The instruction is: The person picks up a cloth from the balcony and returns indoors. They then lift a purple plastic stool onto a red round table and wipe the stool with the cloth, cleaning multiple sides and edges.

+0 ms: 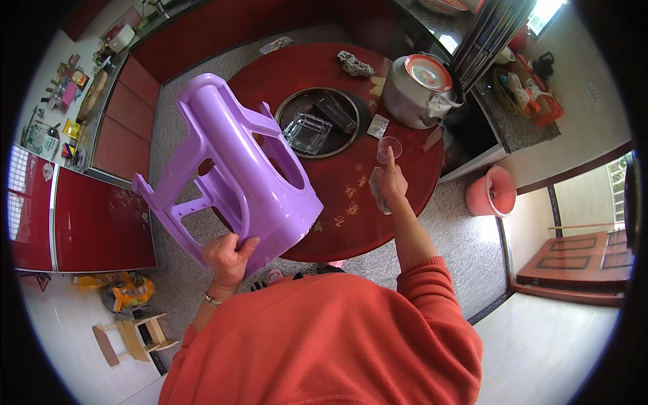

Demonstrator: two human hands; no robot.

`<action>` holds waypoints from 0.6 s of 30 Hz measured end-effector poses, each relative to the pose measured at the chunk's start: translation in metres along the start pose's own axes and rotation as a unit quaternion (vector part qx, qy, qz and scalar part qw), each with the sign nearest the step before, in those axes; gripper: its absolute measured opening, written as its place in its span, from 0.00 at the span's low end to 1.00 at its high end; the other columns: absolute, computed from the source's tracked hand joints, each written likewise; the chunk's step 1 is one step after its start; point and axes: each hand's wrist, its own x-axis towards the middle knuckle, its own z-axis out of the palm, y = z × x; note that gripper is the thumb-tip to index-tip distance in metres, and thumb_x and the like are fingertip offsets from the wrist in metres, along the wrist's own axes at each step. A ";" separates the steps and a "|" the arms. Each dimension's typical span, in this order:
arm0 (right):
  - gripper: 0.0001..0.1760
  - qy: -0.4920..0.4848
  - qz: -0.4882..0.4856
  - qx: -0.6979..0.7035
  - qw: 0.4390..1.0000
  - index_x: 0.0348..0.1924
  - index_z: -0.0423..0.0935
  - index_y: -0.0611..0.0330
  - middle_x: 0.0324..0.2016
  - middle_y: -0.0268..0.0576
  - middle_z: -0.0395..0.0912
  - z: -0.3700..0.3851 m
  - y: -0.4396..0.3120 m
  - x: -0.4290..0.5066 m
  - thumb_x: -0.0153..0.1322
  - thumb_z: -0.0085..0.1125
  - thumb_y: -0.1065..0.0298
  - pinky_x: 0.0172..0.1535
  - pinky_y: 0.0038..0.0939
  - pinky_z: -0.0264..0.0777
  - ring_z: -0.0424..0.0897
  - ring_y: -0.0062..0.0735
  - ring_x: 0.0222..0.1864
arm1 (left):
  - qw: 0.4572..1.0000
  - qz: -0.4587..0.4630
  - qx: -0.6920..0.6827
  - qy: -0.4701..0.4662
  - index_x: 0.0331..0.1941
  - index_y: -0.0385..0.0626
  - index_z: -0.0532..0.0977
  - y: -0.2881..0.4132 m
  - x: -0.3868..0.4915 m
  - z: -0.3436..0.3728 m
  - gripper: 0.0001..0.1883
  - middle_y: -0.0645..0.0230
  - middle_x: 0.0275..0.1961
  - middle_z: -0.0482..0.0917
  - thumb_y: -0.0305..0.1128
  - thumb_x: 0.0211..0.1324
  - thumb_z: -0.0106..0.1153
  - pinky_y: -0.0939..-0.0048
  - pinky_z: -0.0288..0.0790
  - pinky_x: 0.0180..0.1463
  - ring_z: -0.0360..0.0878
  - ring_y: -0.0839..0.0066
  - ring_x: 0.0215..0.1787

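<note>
My left hand (225, 258) grips the lower rim of a purple plastic stool (263, 177), which is tilted up off the floor beside the round red table (324, 223). Its open legs point up and to the left. My right hand (392, 179) is over the table's right side, holding a crumpled grey cloth (380, 195) under the palm. The index finger is stretched out and overlaps a clear round plastic cup or lid (383, 151). Whether the fingertip touches it, I cannot tell. Just beyond lies a small silvery packet (377, 126).
A large metal kettle (405, 101) with an enamel lid or dish on top stands at the table's right. A glass ashtray (307, 132) and a dark box (334, 114) sit in the round centre recess. Another grey rag (355, 64) lies behind. A pink bucket (491, 192) and wooden stool (136, 336) stand on the floor.
</note>
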 end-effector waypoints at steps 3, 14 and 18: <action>0.34 0.010 -0.003 -0.006 1.000 0.72 0.54 0.32 0.49 0.52 0.77 0.000 0.004 0.014 0.73 0.48 0.50 0.48 0.48 0.75 0.81 0.53 0.48 | 1.000 -0.006 -0.008 0.011 0.14 0.49 0.63 0.014 0.001 0.004 0.31 0.69 0.11 0.65 0.59 0.56 0.64 0.67 0.59 0.18 0.64 0.68 0.11; 0.12 0.093 -0.080 -0.044 0.991 0.42 0.76 0.48 0.40 0.43 0.81 0.003 0.011 0.028 0.73 0.52 0.53 0.42 0.46 0.76 0.82 0.49 0.43 | 0.998 0.022 0.045 -0.029 0.14 0.51 0.62 0.055 -0.013 0.016 0.30 0.72 0.10 0.64 0.58 0.54 0.66 0.69 0.59 0.19 0.63 0.74 0.11; 0.11 0.146 -0.133 0.018 0.980 0.42 0.78 0.47 0.38 0.42 0.81 -0.005 0.024 0.015 0.71 0.55 0.54 0.41 0.46 0.76 0.82 0.47 0.42 | 0.999 0.027 0.032 -0.030 0.14 0.51 0.63 0.068 -0.012 0.021 0.29 0.72 0.11 0.65 0.58 0.53 0.66 0.69 0.60 0.20 0.65 0.72 0.12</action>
